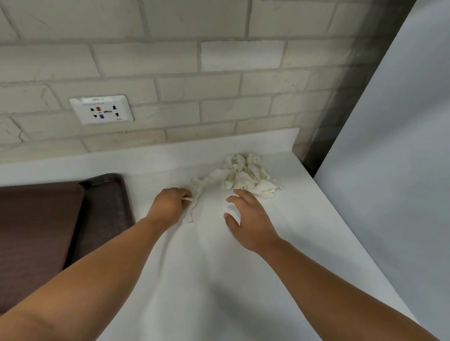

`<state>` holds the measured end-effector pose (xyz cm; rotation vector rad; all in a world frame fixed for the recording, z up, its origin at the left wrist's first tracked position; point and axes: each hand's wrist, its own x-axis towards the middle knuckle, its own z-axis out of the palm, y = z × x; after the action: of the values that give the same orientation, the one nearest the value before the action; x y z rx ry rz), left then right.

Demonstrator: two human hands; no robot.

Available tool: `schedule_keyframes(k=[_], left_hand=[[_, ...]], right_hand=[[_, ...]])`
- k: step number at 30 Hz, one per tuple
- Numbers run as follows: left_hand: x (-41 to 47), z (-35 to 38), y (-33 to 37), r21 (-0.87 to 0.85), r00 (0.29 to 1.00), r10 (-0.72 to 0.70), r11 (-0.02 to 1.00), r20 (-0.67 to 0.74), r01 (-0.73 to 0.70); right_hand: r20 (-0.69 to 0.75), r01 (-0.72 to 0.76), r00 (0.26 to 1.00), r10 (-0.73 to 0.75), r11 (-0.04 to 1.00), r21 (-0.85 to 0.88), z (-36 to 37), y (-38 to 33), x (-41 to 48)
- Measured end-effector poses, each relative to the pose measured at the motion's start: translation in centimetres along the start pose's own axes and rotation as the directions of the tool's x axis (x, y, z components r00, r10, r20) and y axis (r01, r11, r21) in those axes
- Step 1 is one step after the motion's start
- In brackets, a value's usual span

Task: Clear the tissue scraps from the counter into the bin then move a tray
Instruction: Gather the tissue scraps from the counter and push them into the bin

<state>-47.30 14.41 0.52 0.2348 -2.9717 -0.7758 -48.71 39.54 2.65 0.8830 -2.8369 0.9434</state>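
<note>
While the tissue scraps (244, 175) are lying in a crumpled heap on the white table (212, 287), just beyond the fingertips of both hands, the clearing is only getting started. Left hand (171, 202) is curling its fingers and pinching a thin tissue strip (192, 210) that is trailing off the heap's near end. Right hand (247, 223) is reaching with fingers spread and loose, gripping nothing, tips just short of the heap; whether it is touching the table, cannot tell. No bin is showing in view, so where the scraps are going is unknown. Dark brown tray (105, 203) is sitting near, to the left of the left hand, untouched. Judging from this: first step is barely under way, with gathering, binning and the whole tray move all remaining
</note>
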Motion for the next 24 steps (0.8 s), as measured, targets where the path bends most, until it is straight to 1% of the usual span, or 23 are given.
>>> schedule_keyframes(k=[2,5,6,8,10,11,13,14,15,17,20,22,24], left_hand=[[-0.4,-0.6,0.0,-0.066,0.999,0.001,0.998,-0.034,-0.003],[-1.5,-2.5,0.6,-0.099,0.988,0.009,0.995,-0.152,-0.024],[-1.9,-3.2,0.9,-0.122,0.985,-0.004,0.992,-0.173,-0.017],[-2.8,-4.3,1.3,-0.244,0.979,-0.068,0.970,-0.194,0.019],[-3.3,-4.9,1.0,-0.407,0.966,-0.180,0.909,-0.183,0.092],[-3.4,-5.2,0.9,-0.501,0.956,-0.247,0.855,-0.161,0.137],[-3.6,-5.6,0.4,-0.676,0.926,-0.366,0.707,-0.097,0.208],[-3.7,-5.9,0.3,-0.741,0.911,-0.406,0.632,-0.067,0.227],[-3.9,-6.3,0.2,-0.778,0.900,-0.433,0.581,-0.047,0.239],[-4.4,-6.7,0.0,-0.816,0.892,-0.451,0.529,-0.037,0.234],[-5.1,-6.9,-0.3,-0.873,0.896,-0.443,0.452,-0.040,0.184],[-5.6,-6.8,-0.7,-0.881,0.900,-0.435,0.431,-0.014,0.194],[-5.9,-6.6,-1.4,-0.858,0.903,-0.429,0.460,0.013,0.230]], right_hand=[[0.009,0.016,1.000,-0.016,1.000,0.012,0.6,-0.3,0.4],[0.017,0.044,0.999,-0.045,0.998,0.033,1.7,-1.1,1.1],[0.015,0.055,0.998,-0.056,0.998,0.042,2.1,-1.4,1.3],[0.009,0.074,0.997,-0.075,0.995,0.061,2.8,-2.0,1.6],[0.015,0.091,0.996,-0.092,0.994,0.065,3.4,-2.5,1.9],[0.029,0.093,0.995,-0.095,0.994,0.064,3.7,-2.7,2.0],[0.057,0.094,0.994,-0.097,0.994,0.061,4.2,-3.0,2.3],[0.073,0.091,0.993,-0.095,0.994,0.059,4.5,-3.1,2.6],[0.088,0.086,0.992,-0.091,0.995,0.054,4.8,-3.2,2.9],[0.122,0.073,0.990,-0.076,0.997,0.029,5.4,-3.4,3.7],[0.162,0.050,0.986,-0.041,0.998,-0.047,6.1,-3.7,5.1],[0.206,0.040,0.978,-0.019,0.994,-0.099,6.5,-4.0,6.1],[0.255,0.047,0.967,-0.008,0.988,-0.149,7.1,-4.3,7.0]])
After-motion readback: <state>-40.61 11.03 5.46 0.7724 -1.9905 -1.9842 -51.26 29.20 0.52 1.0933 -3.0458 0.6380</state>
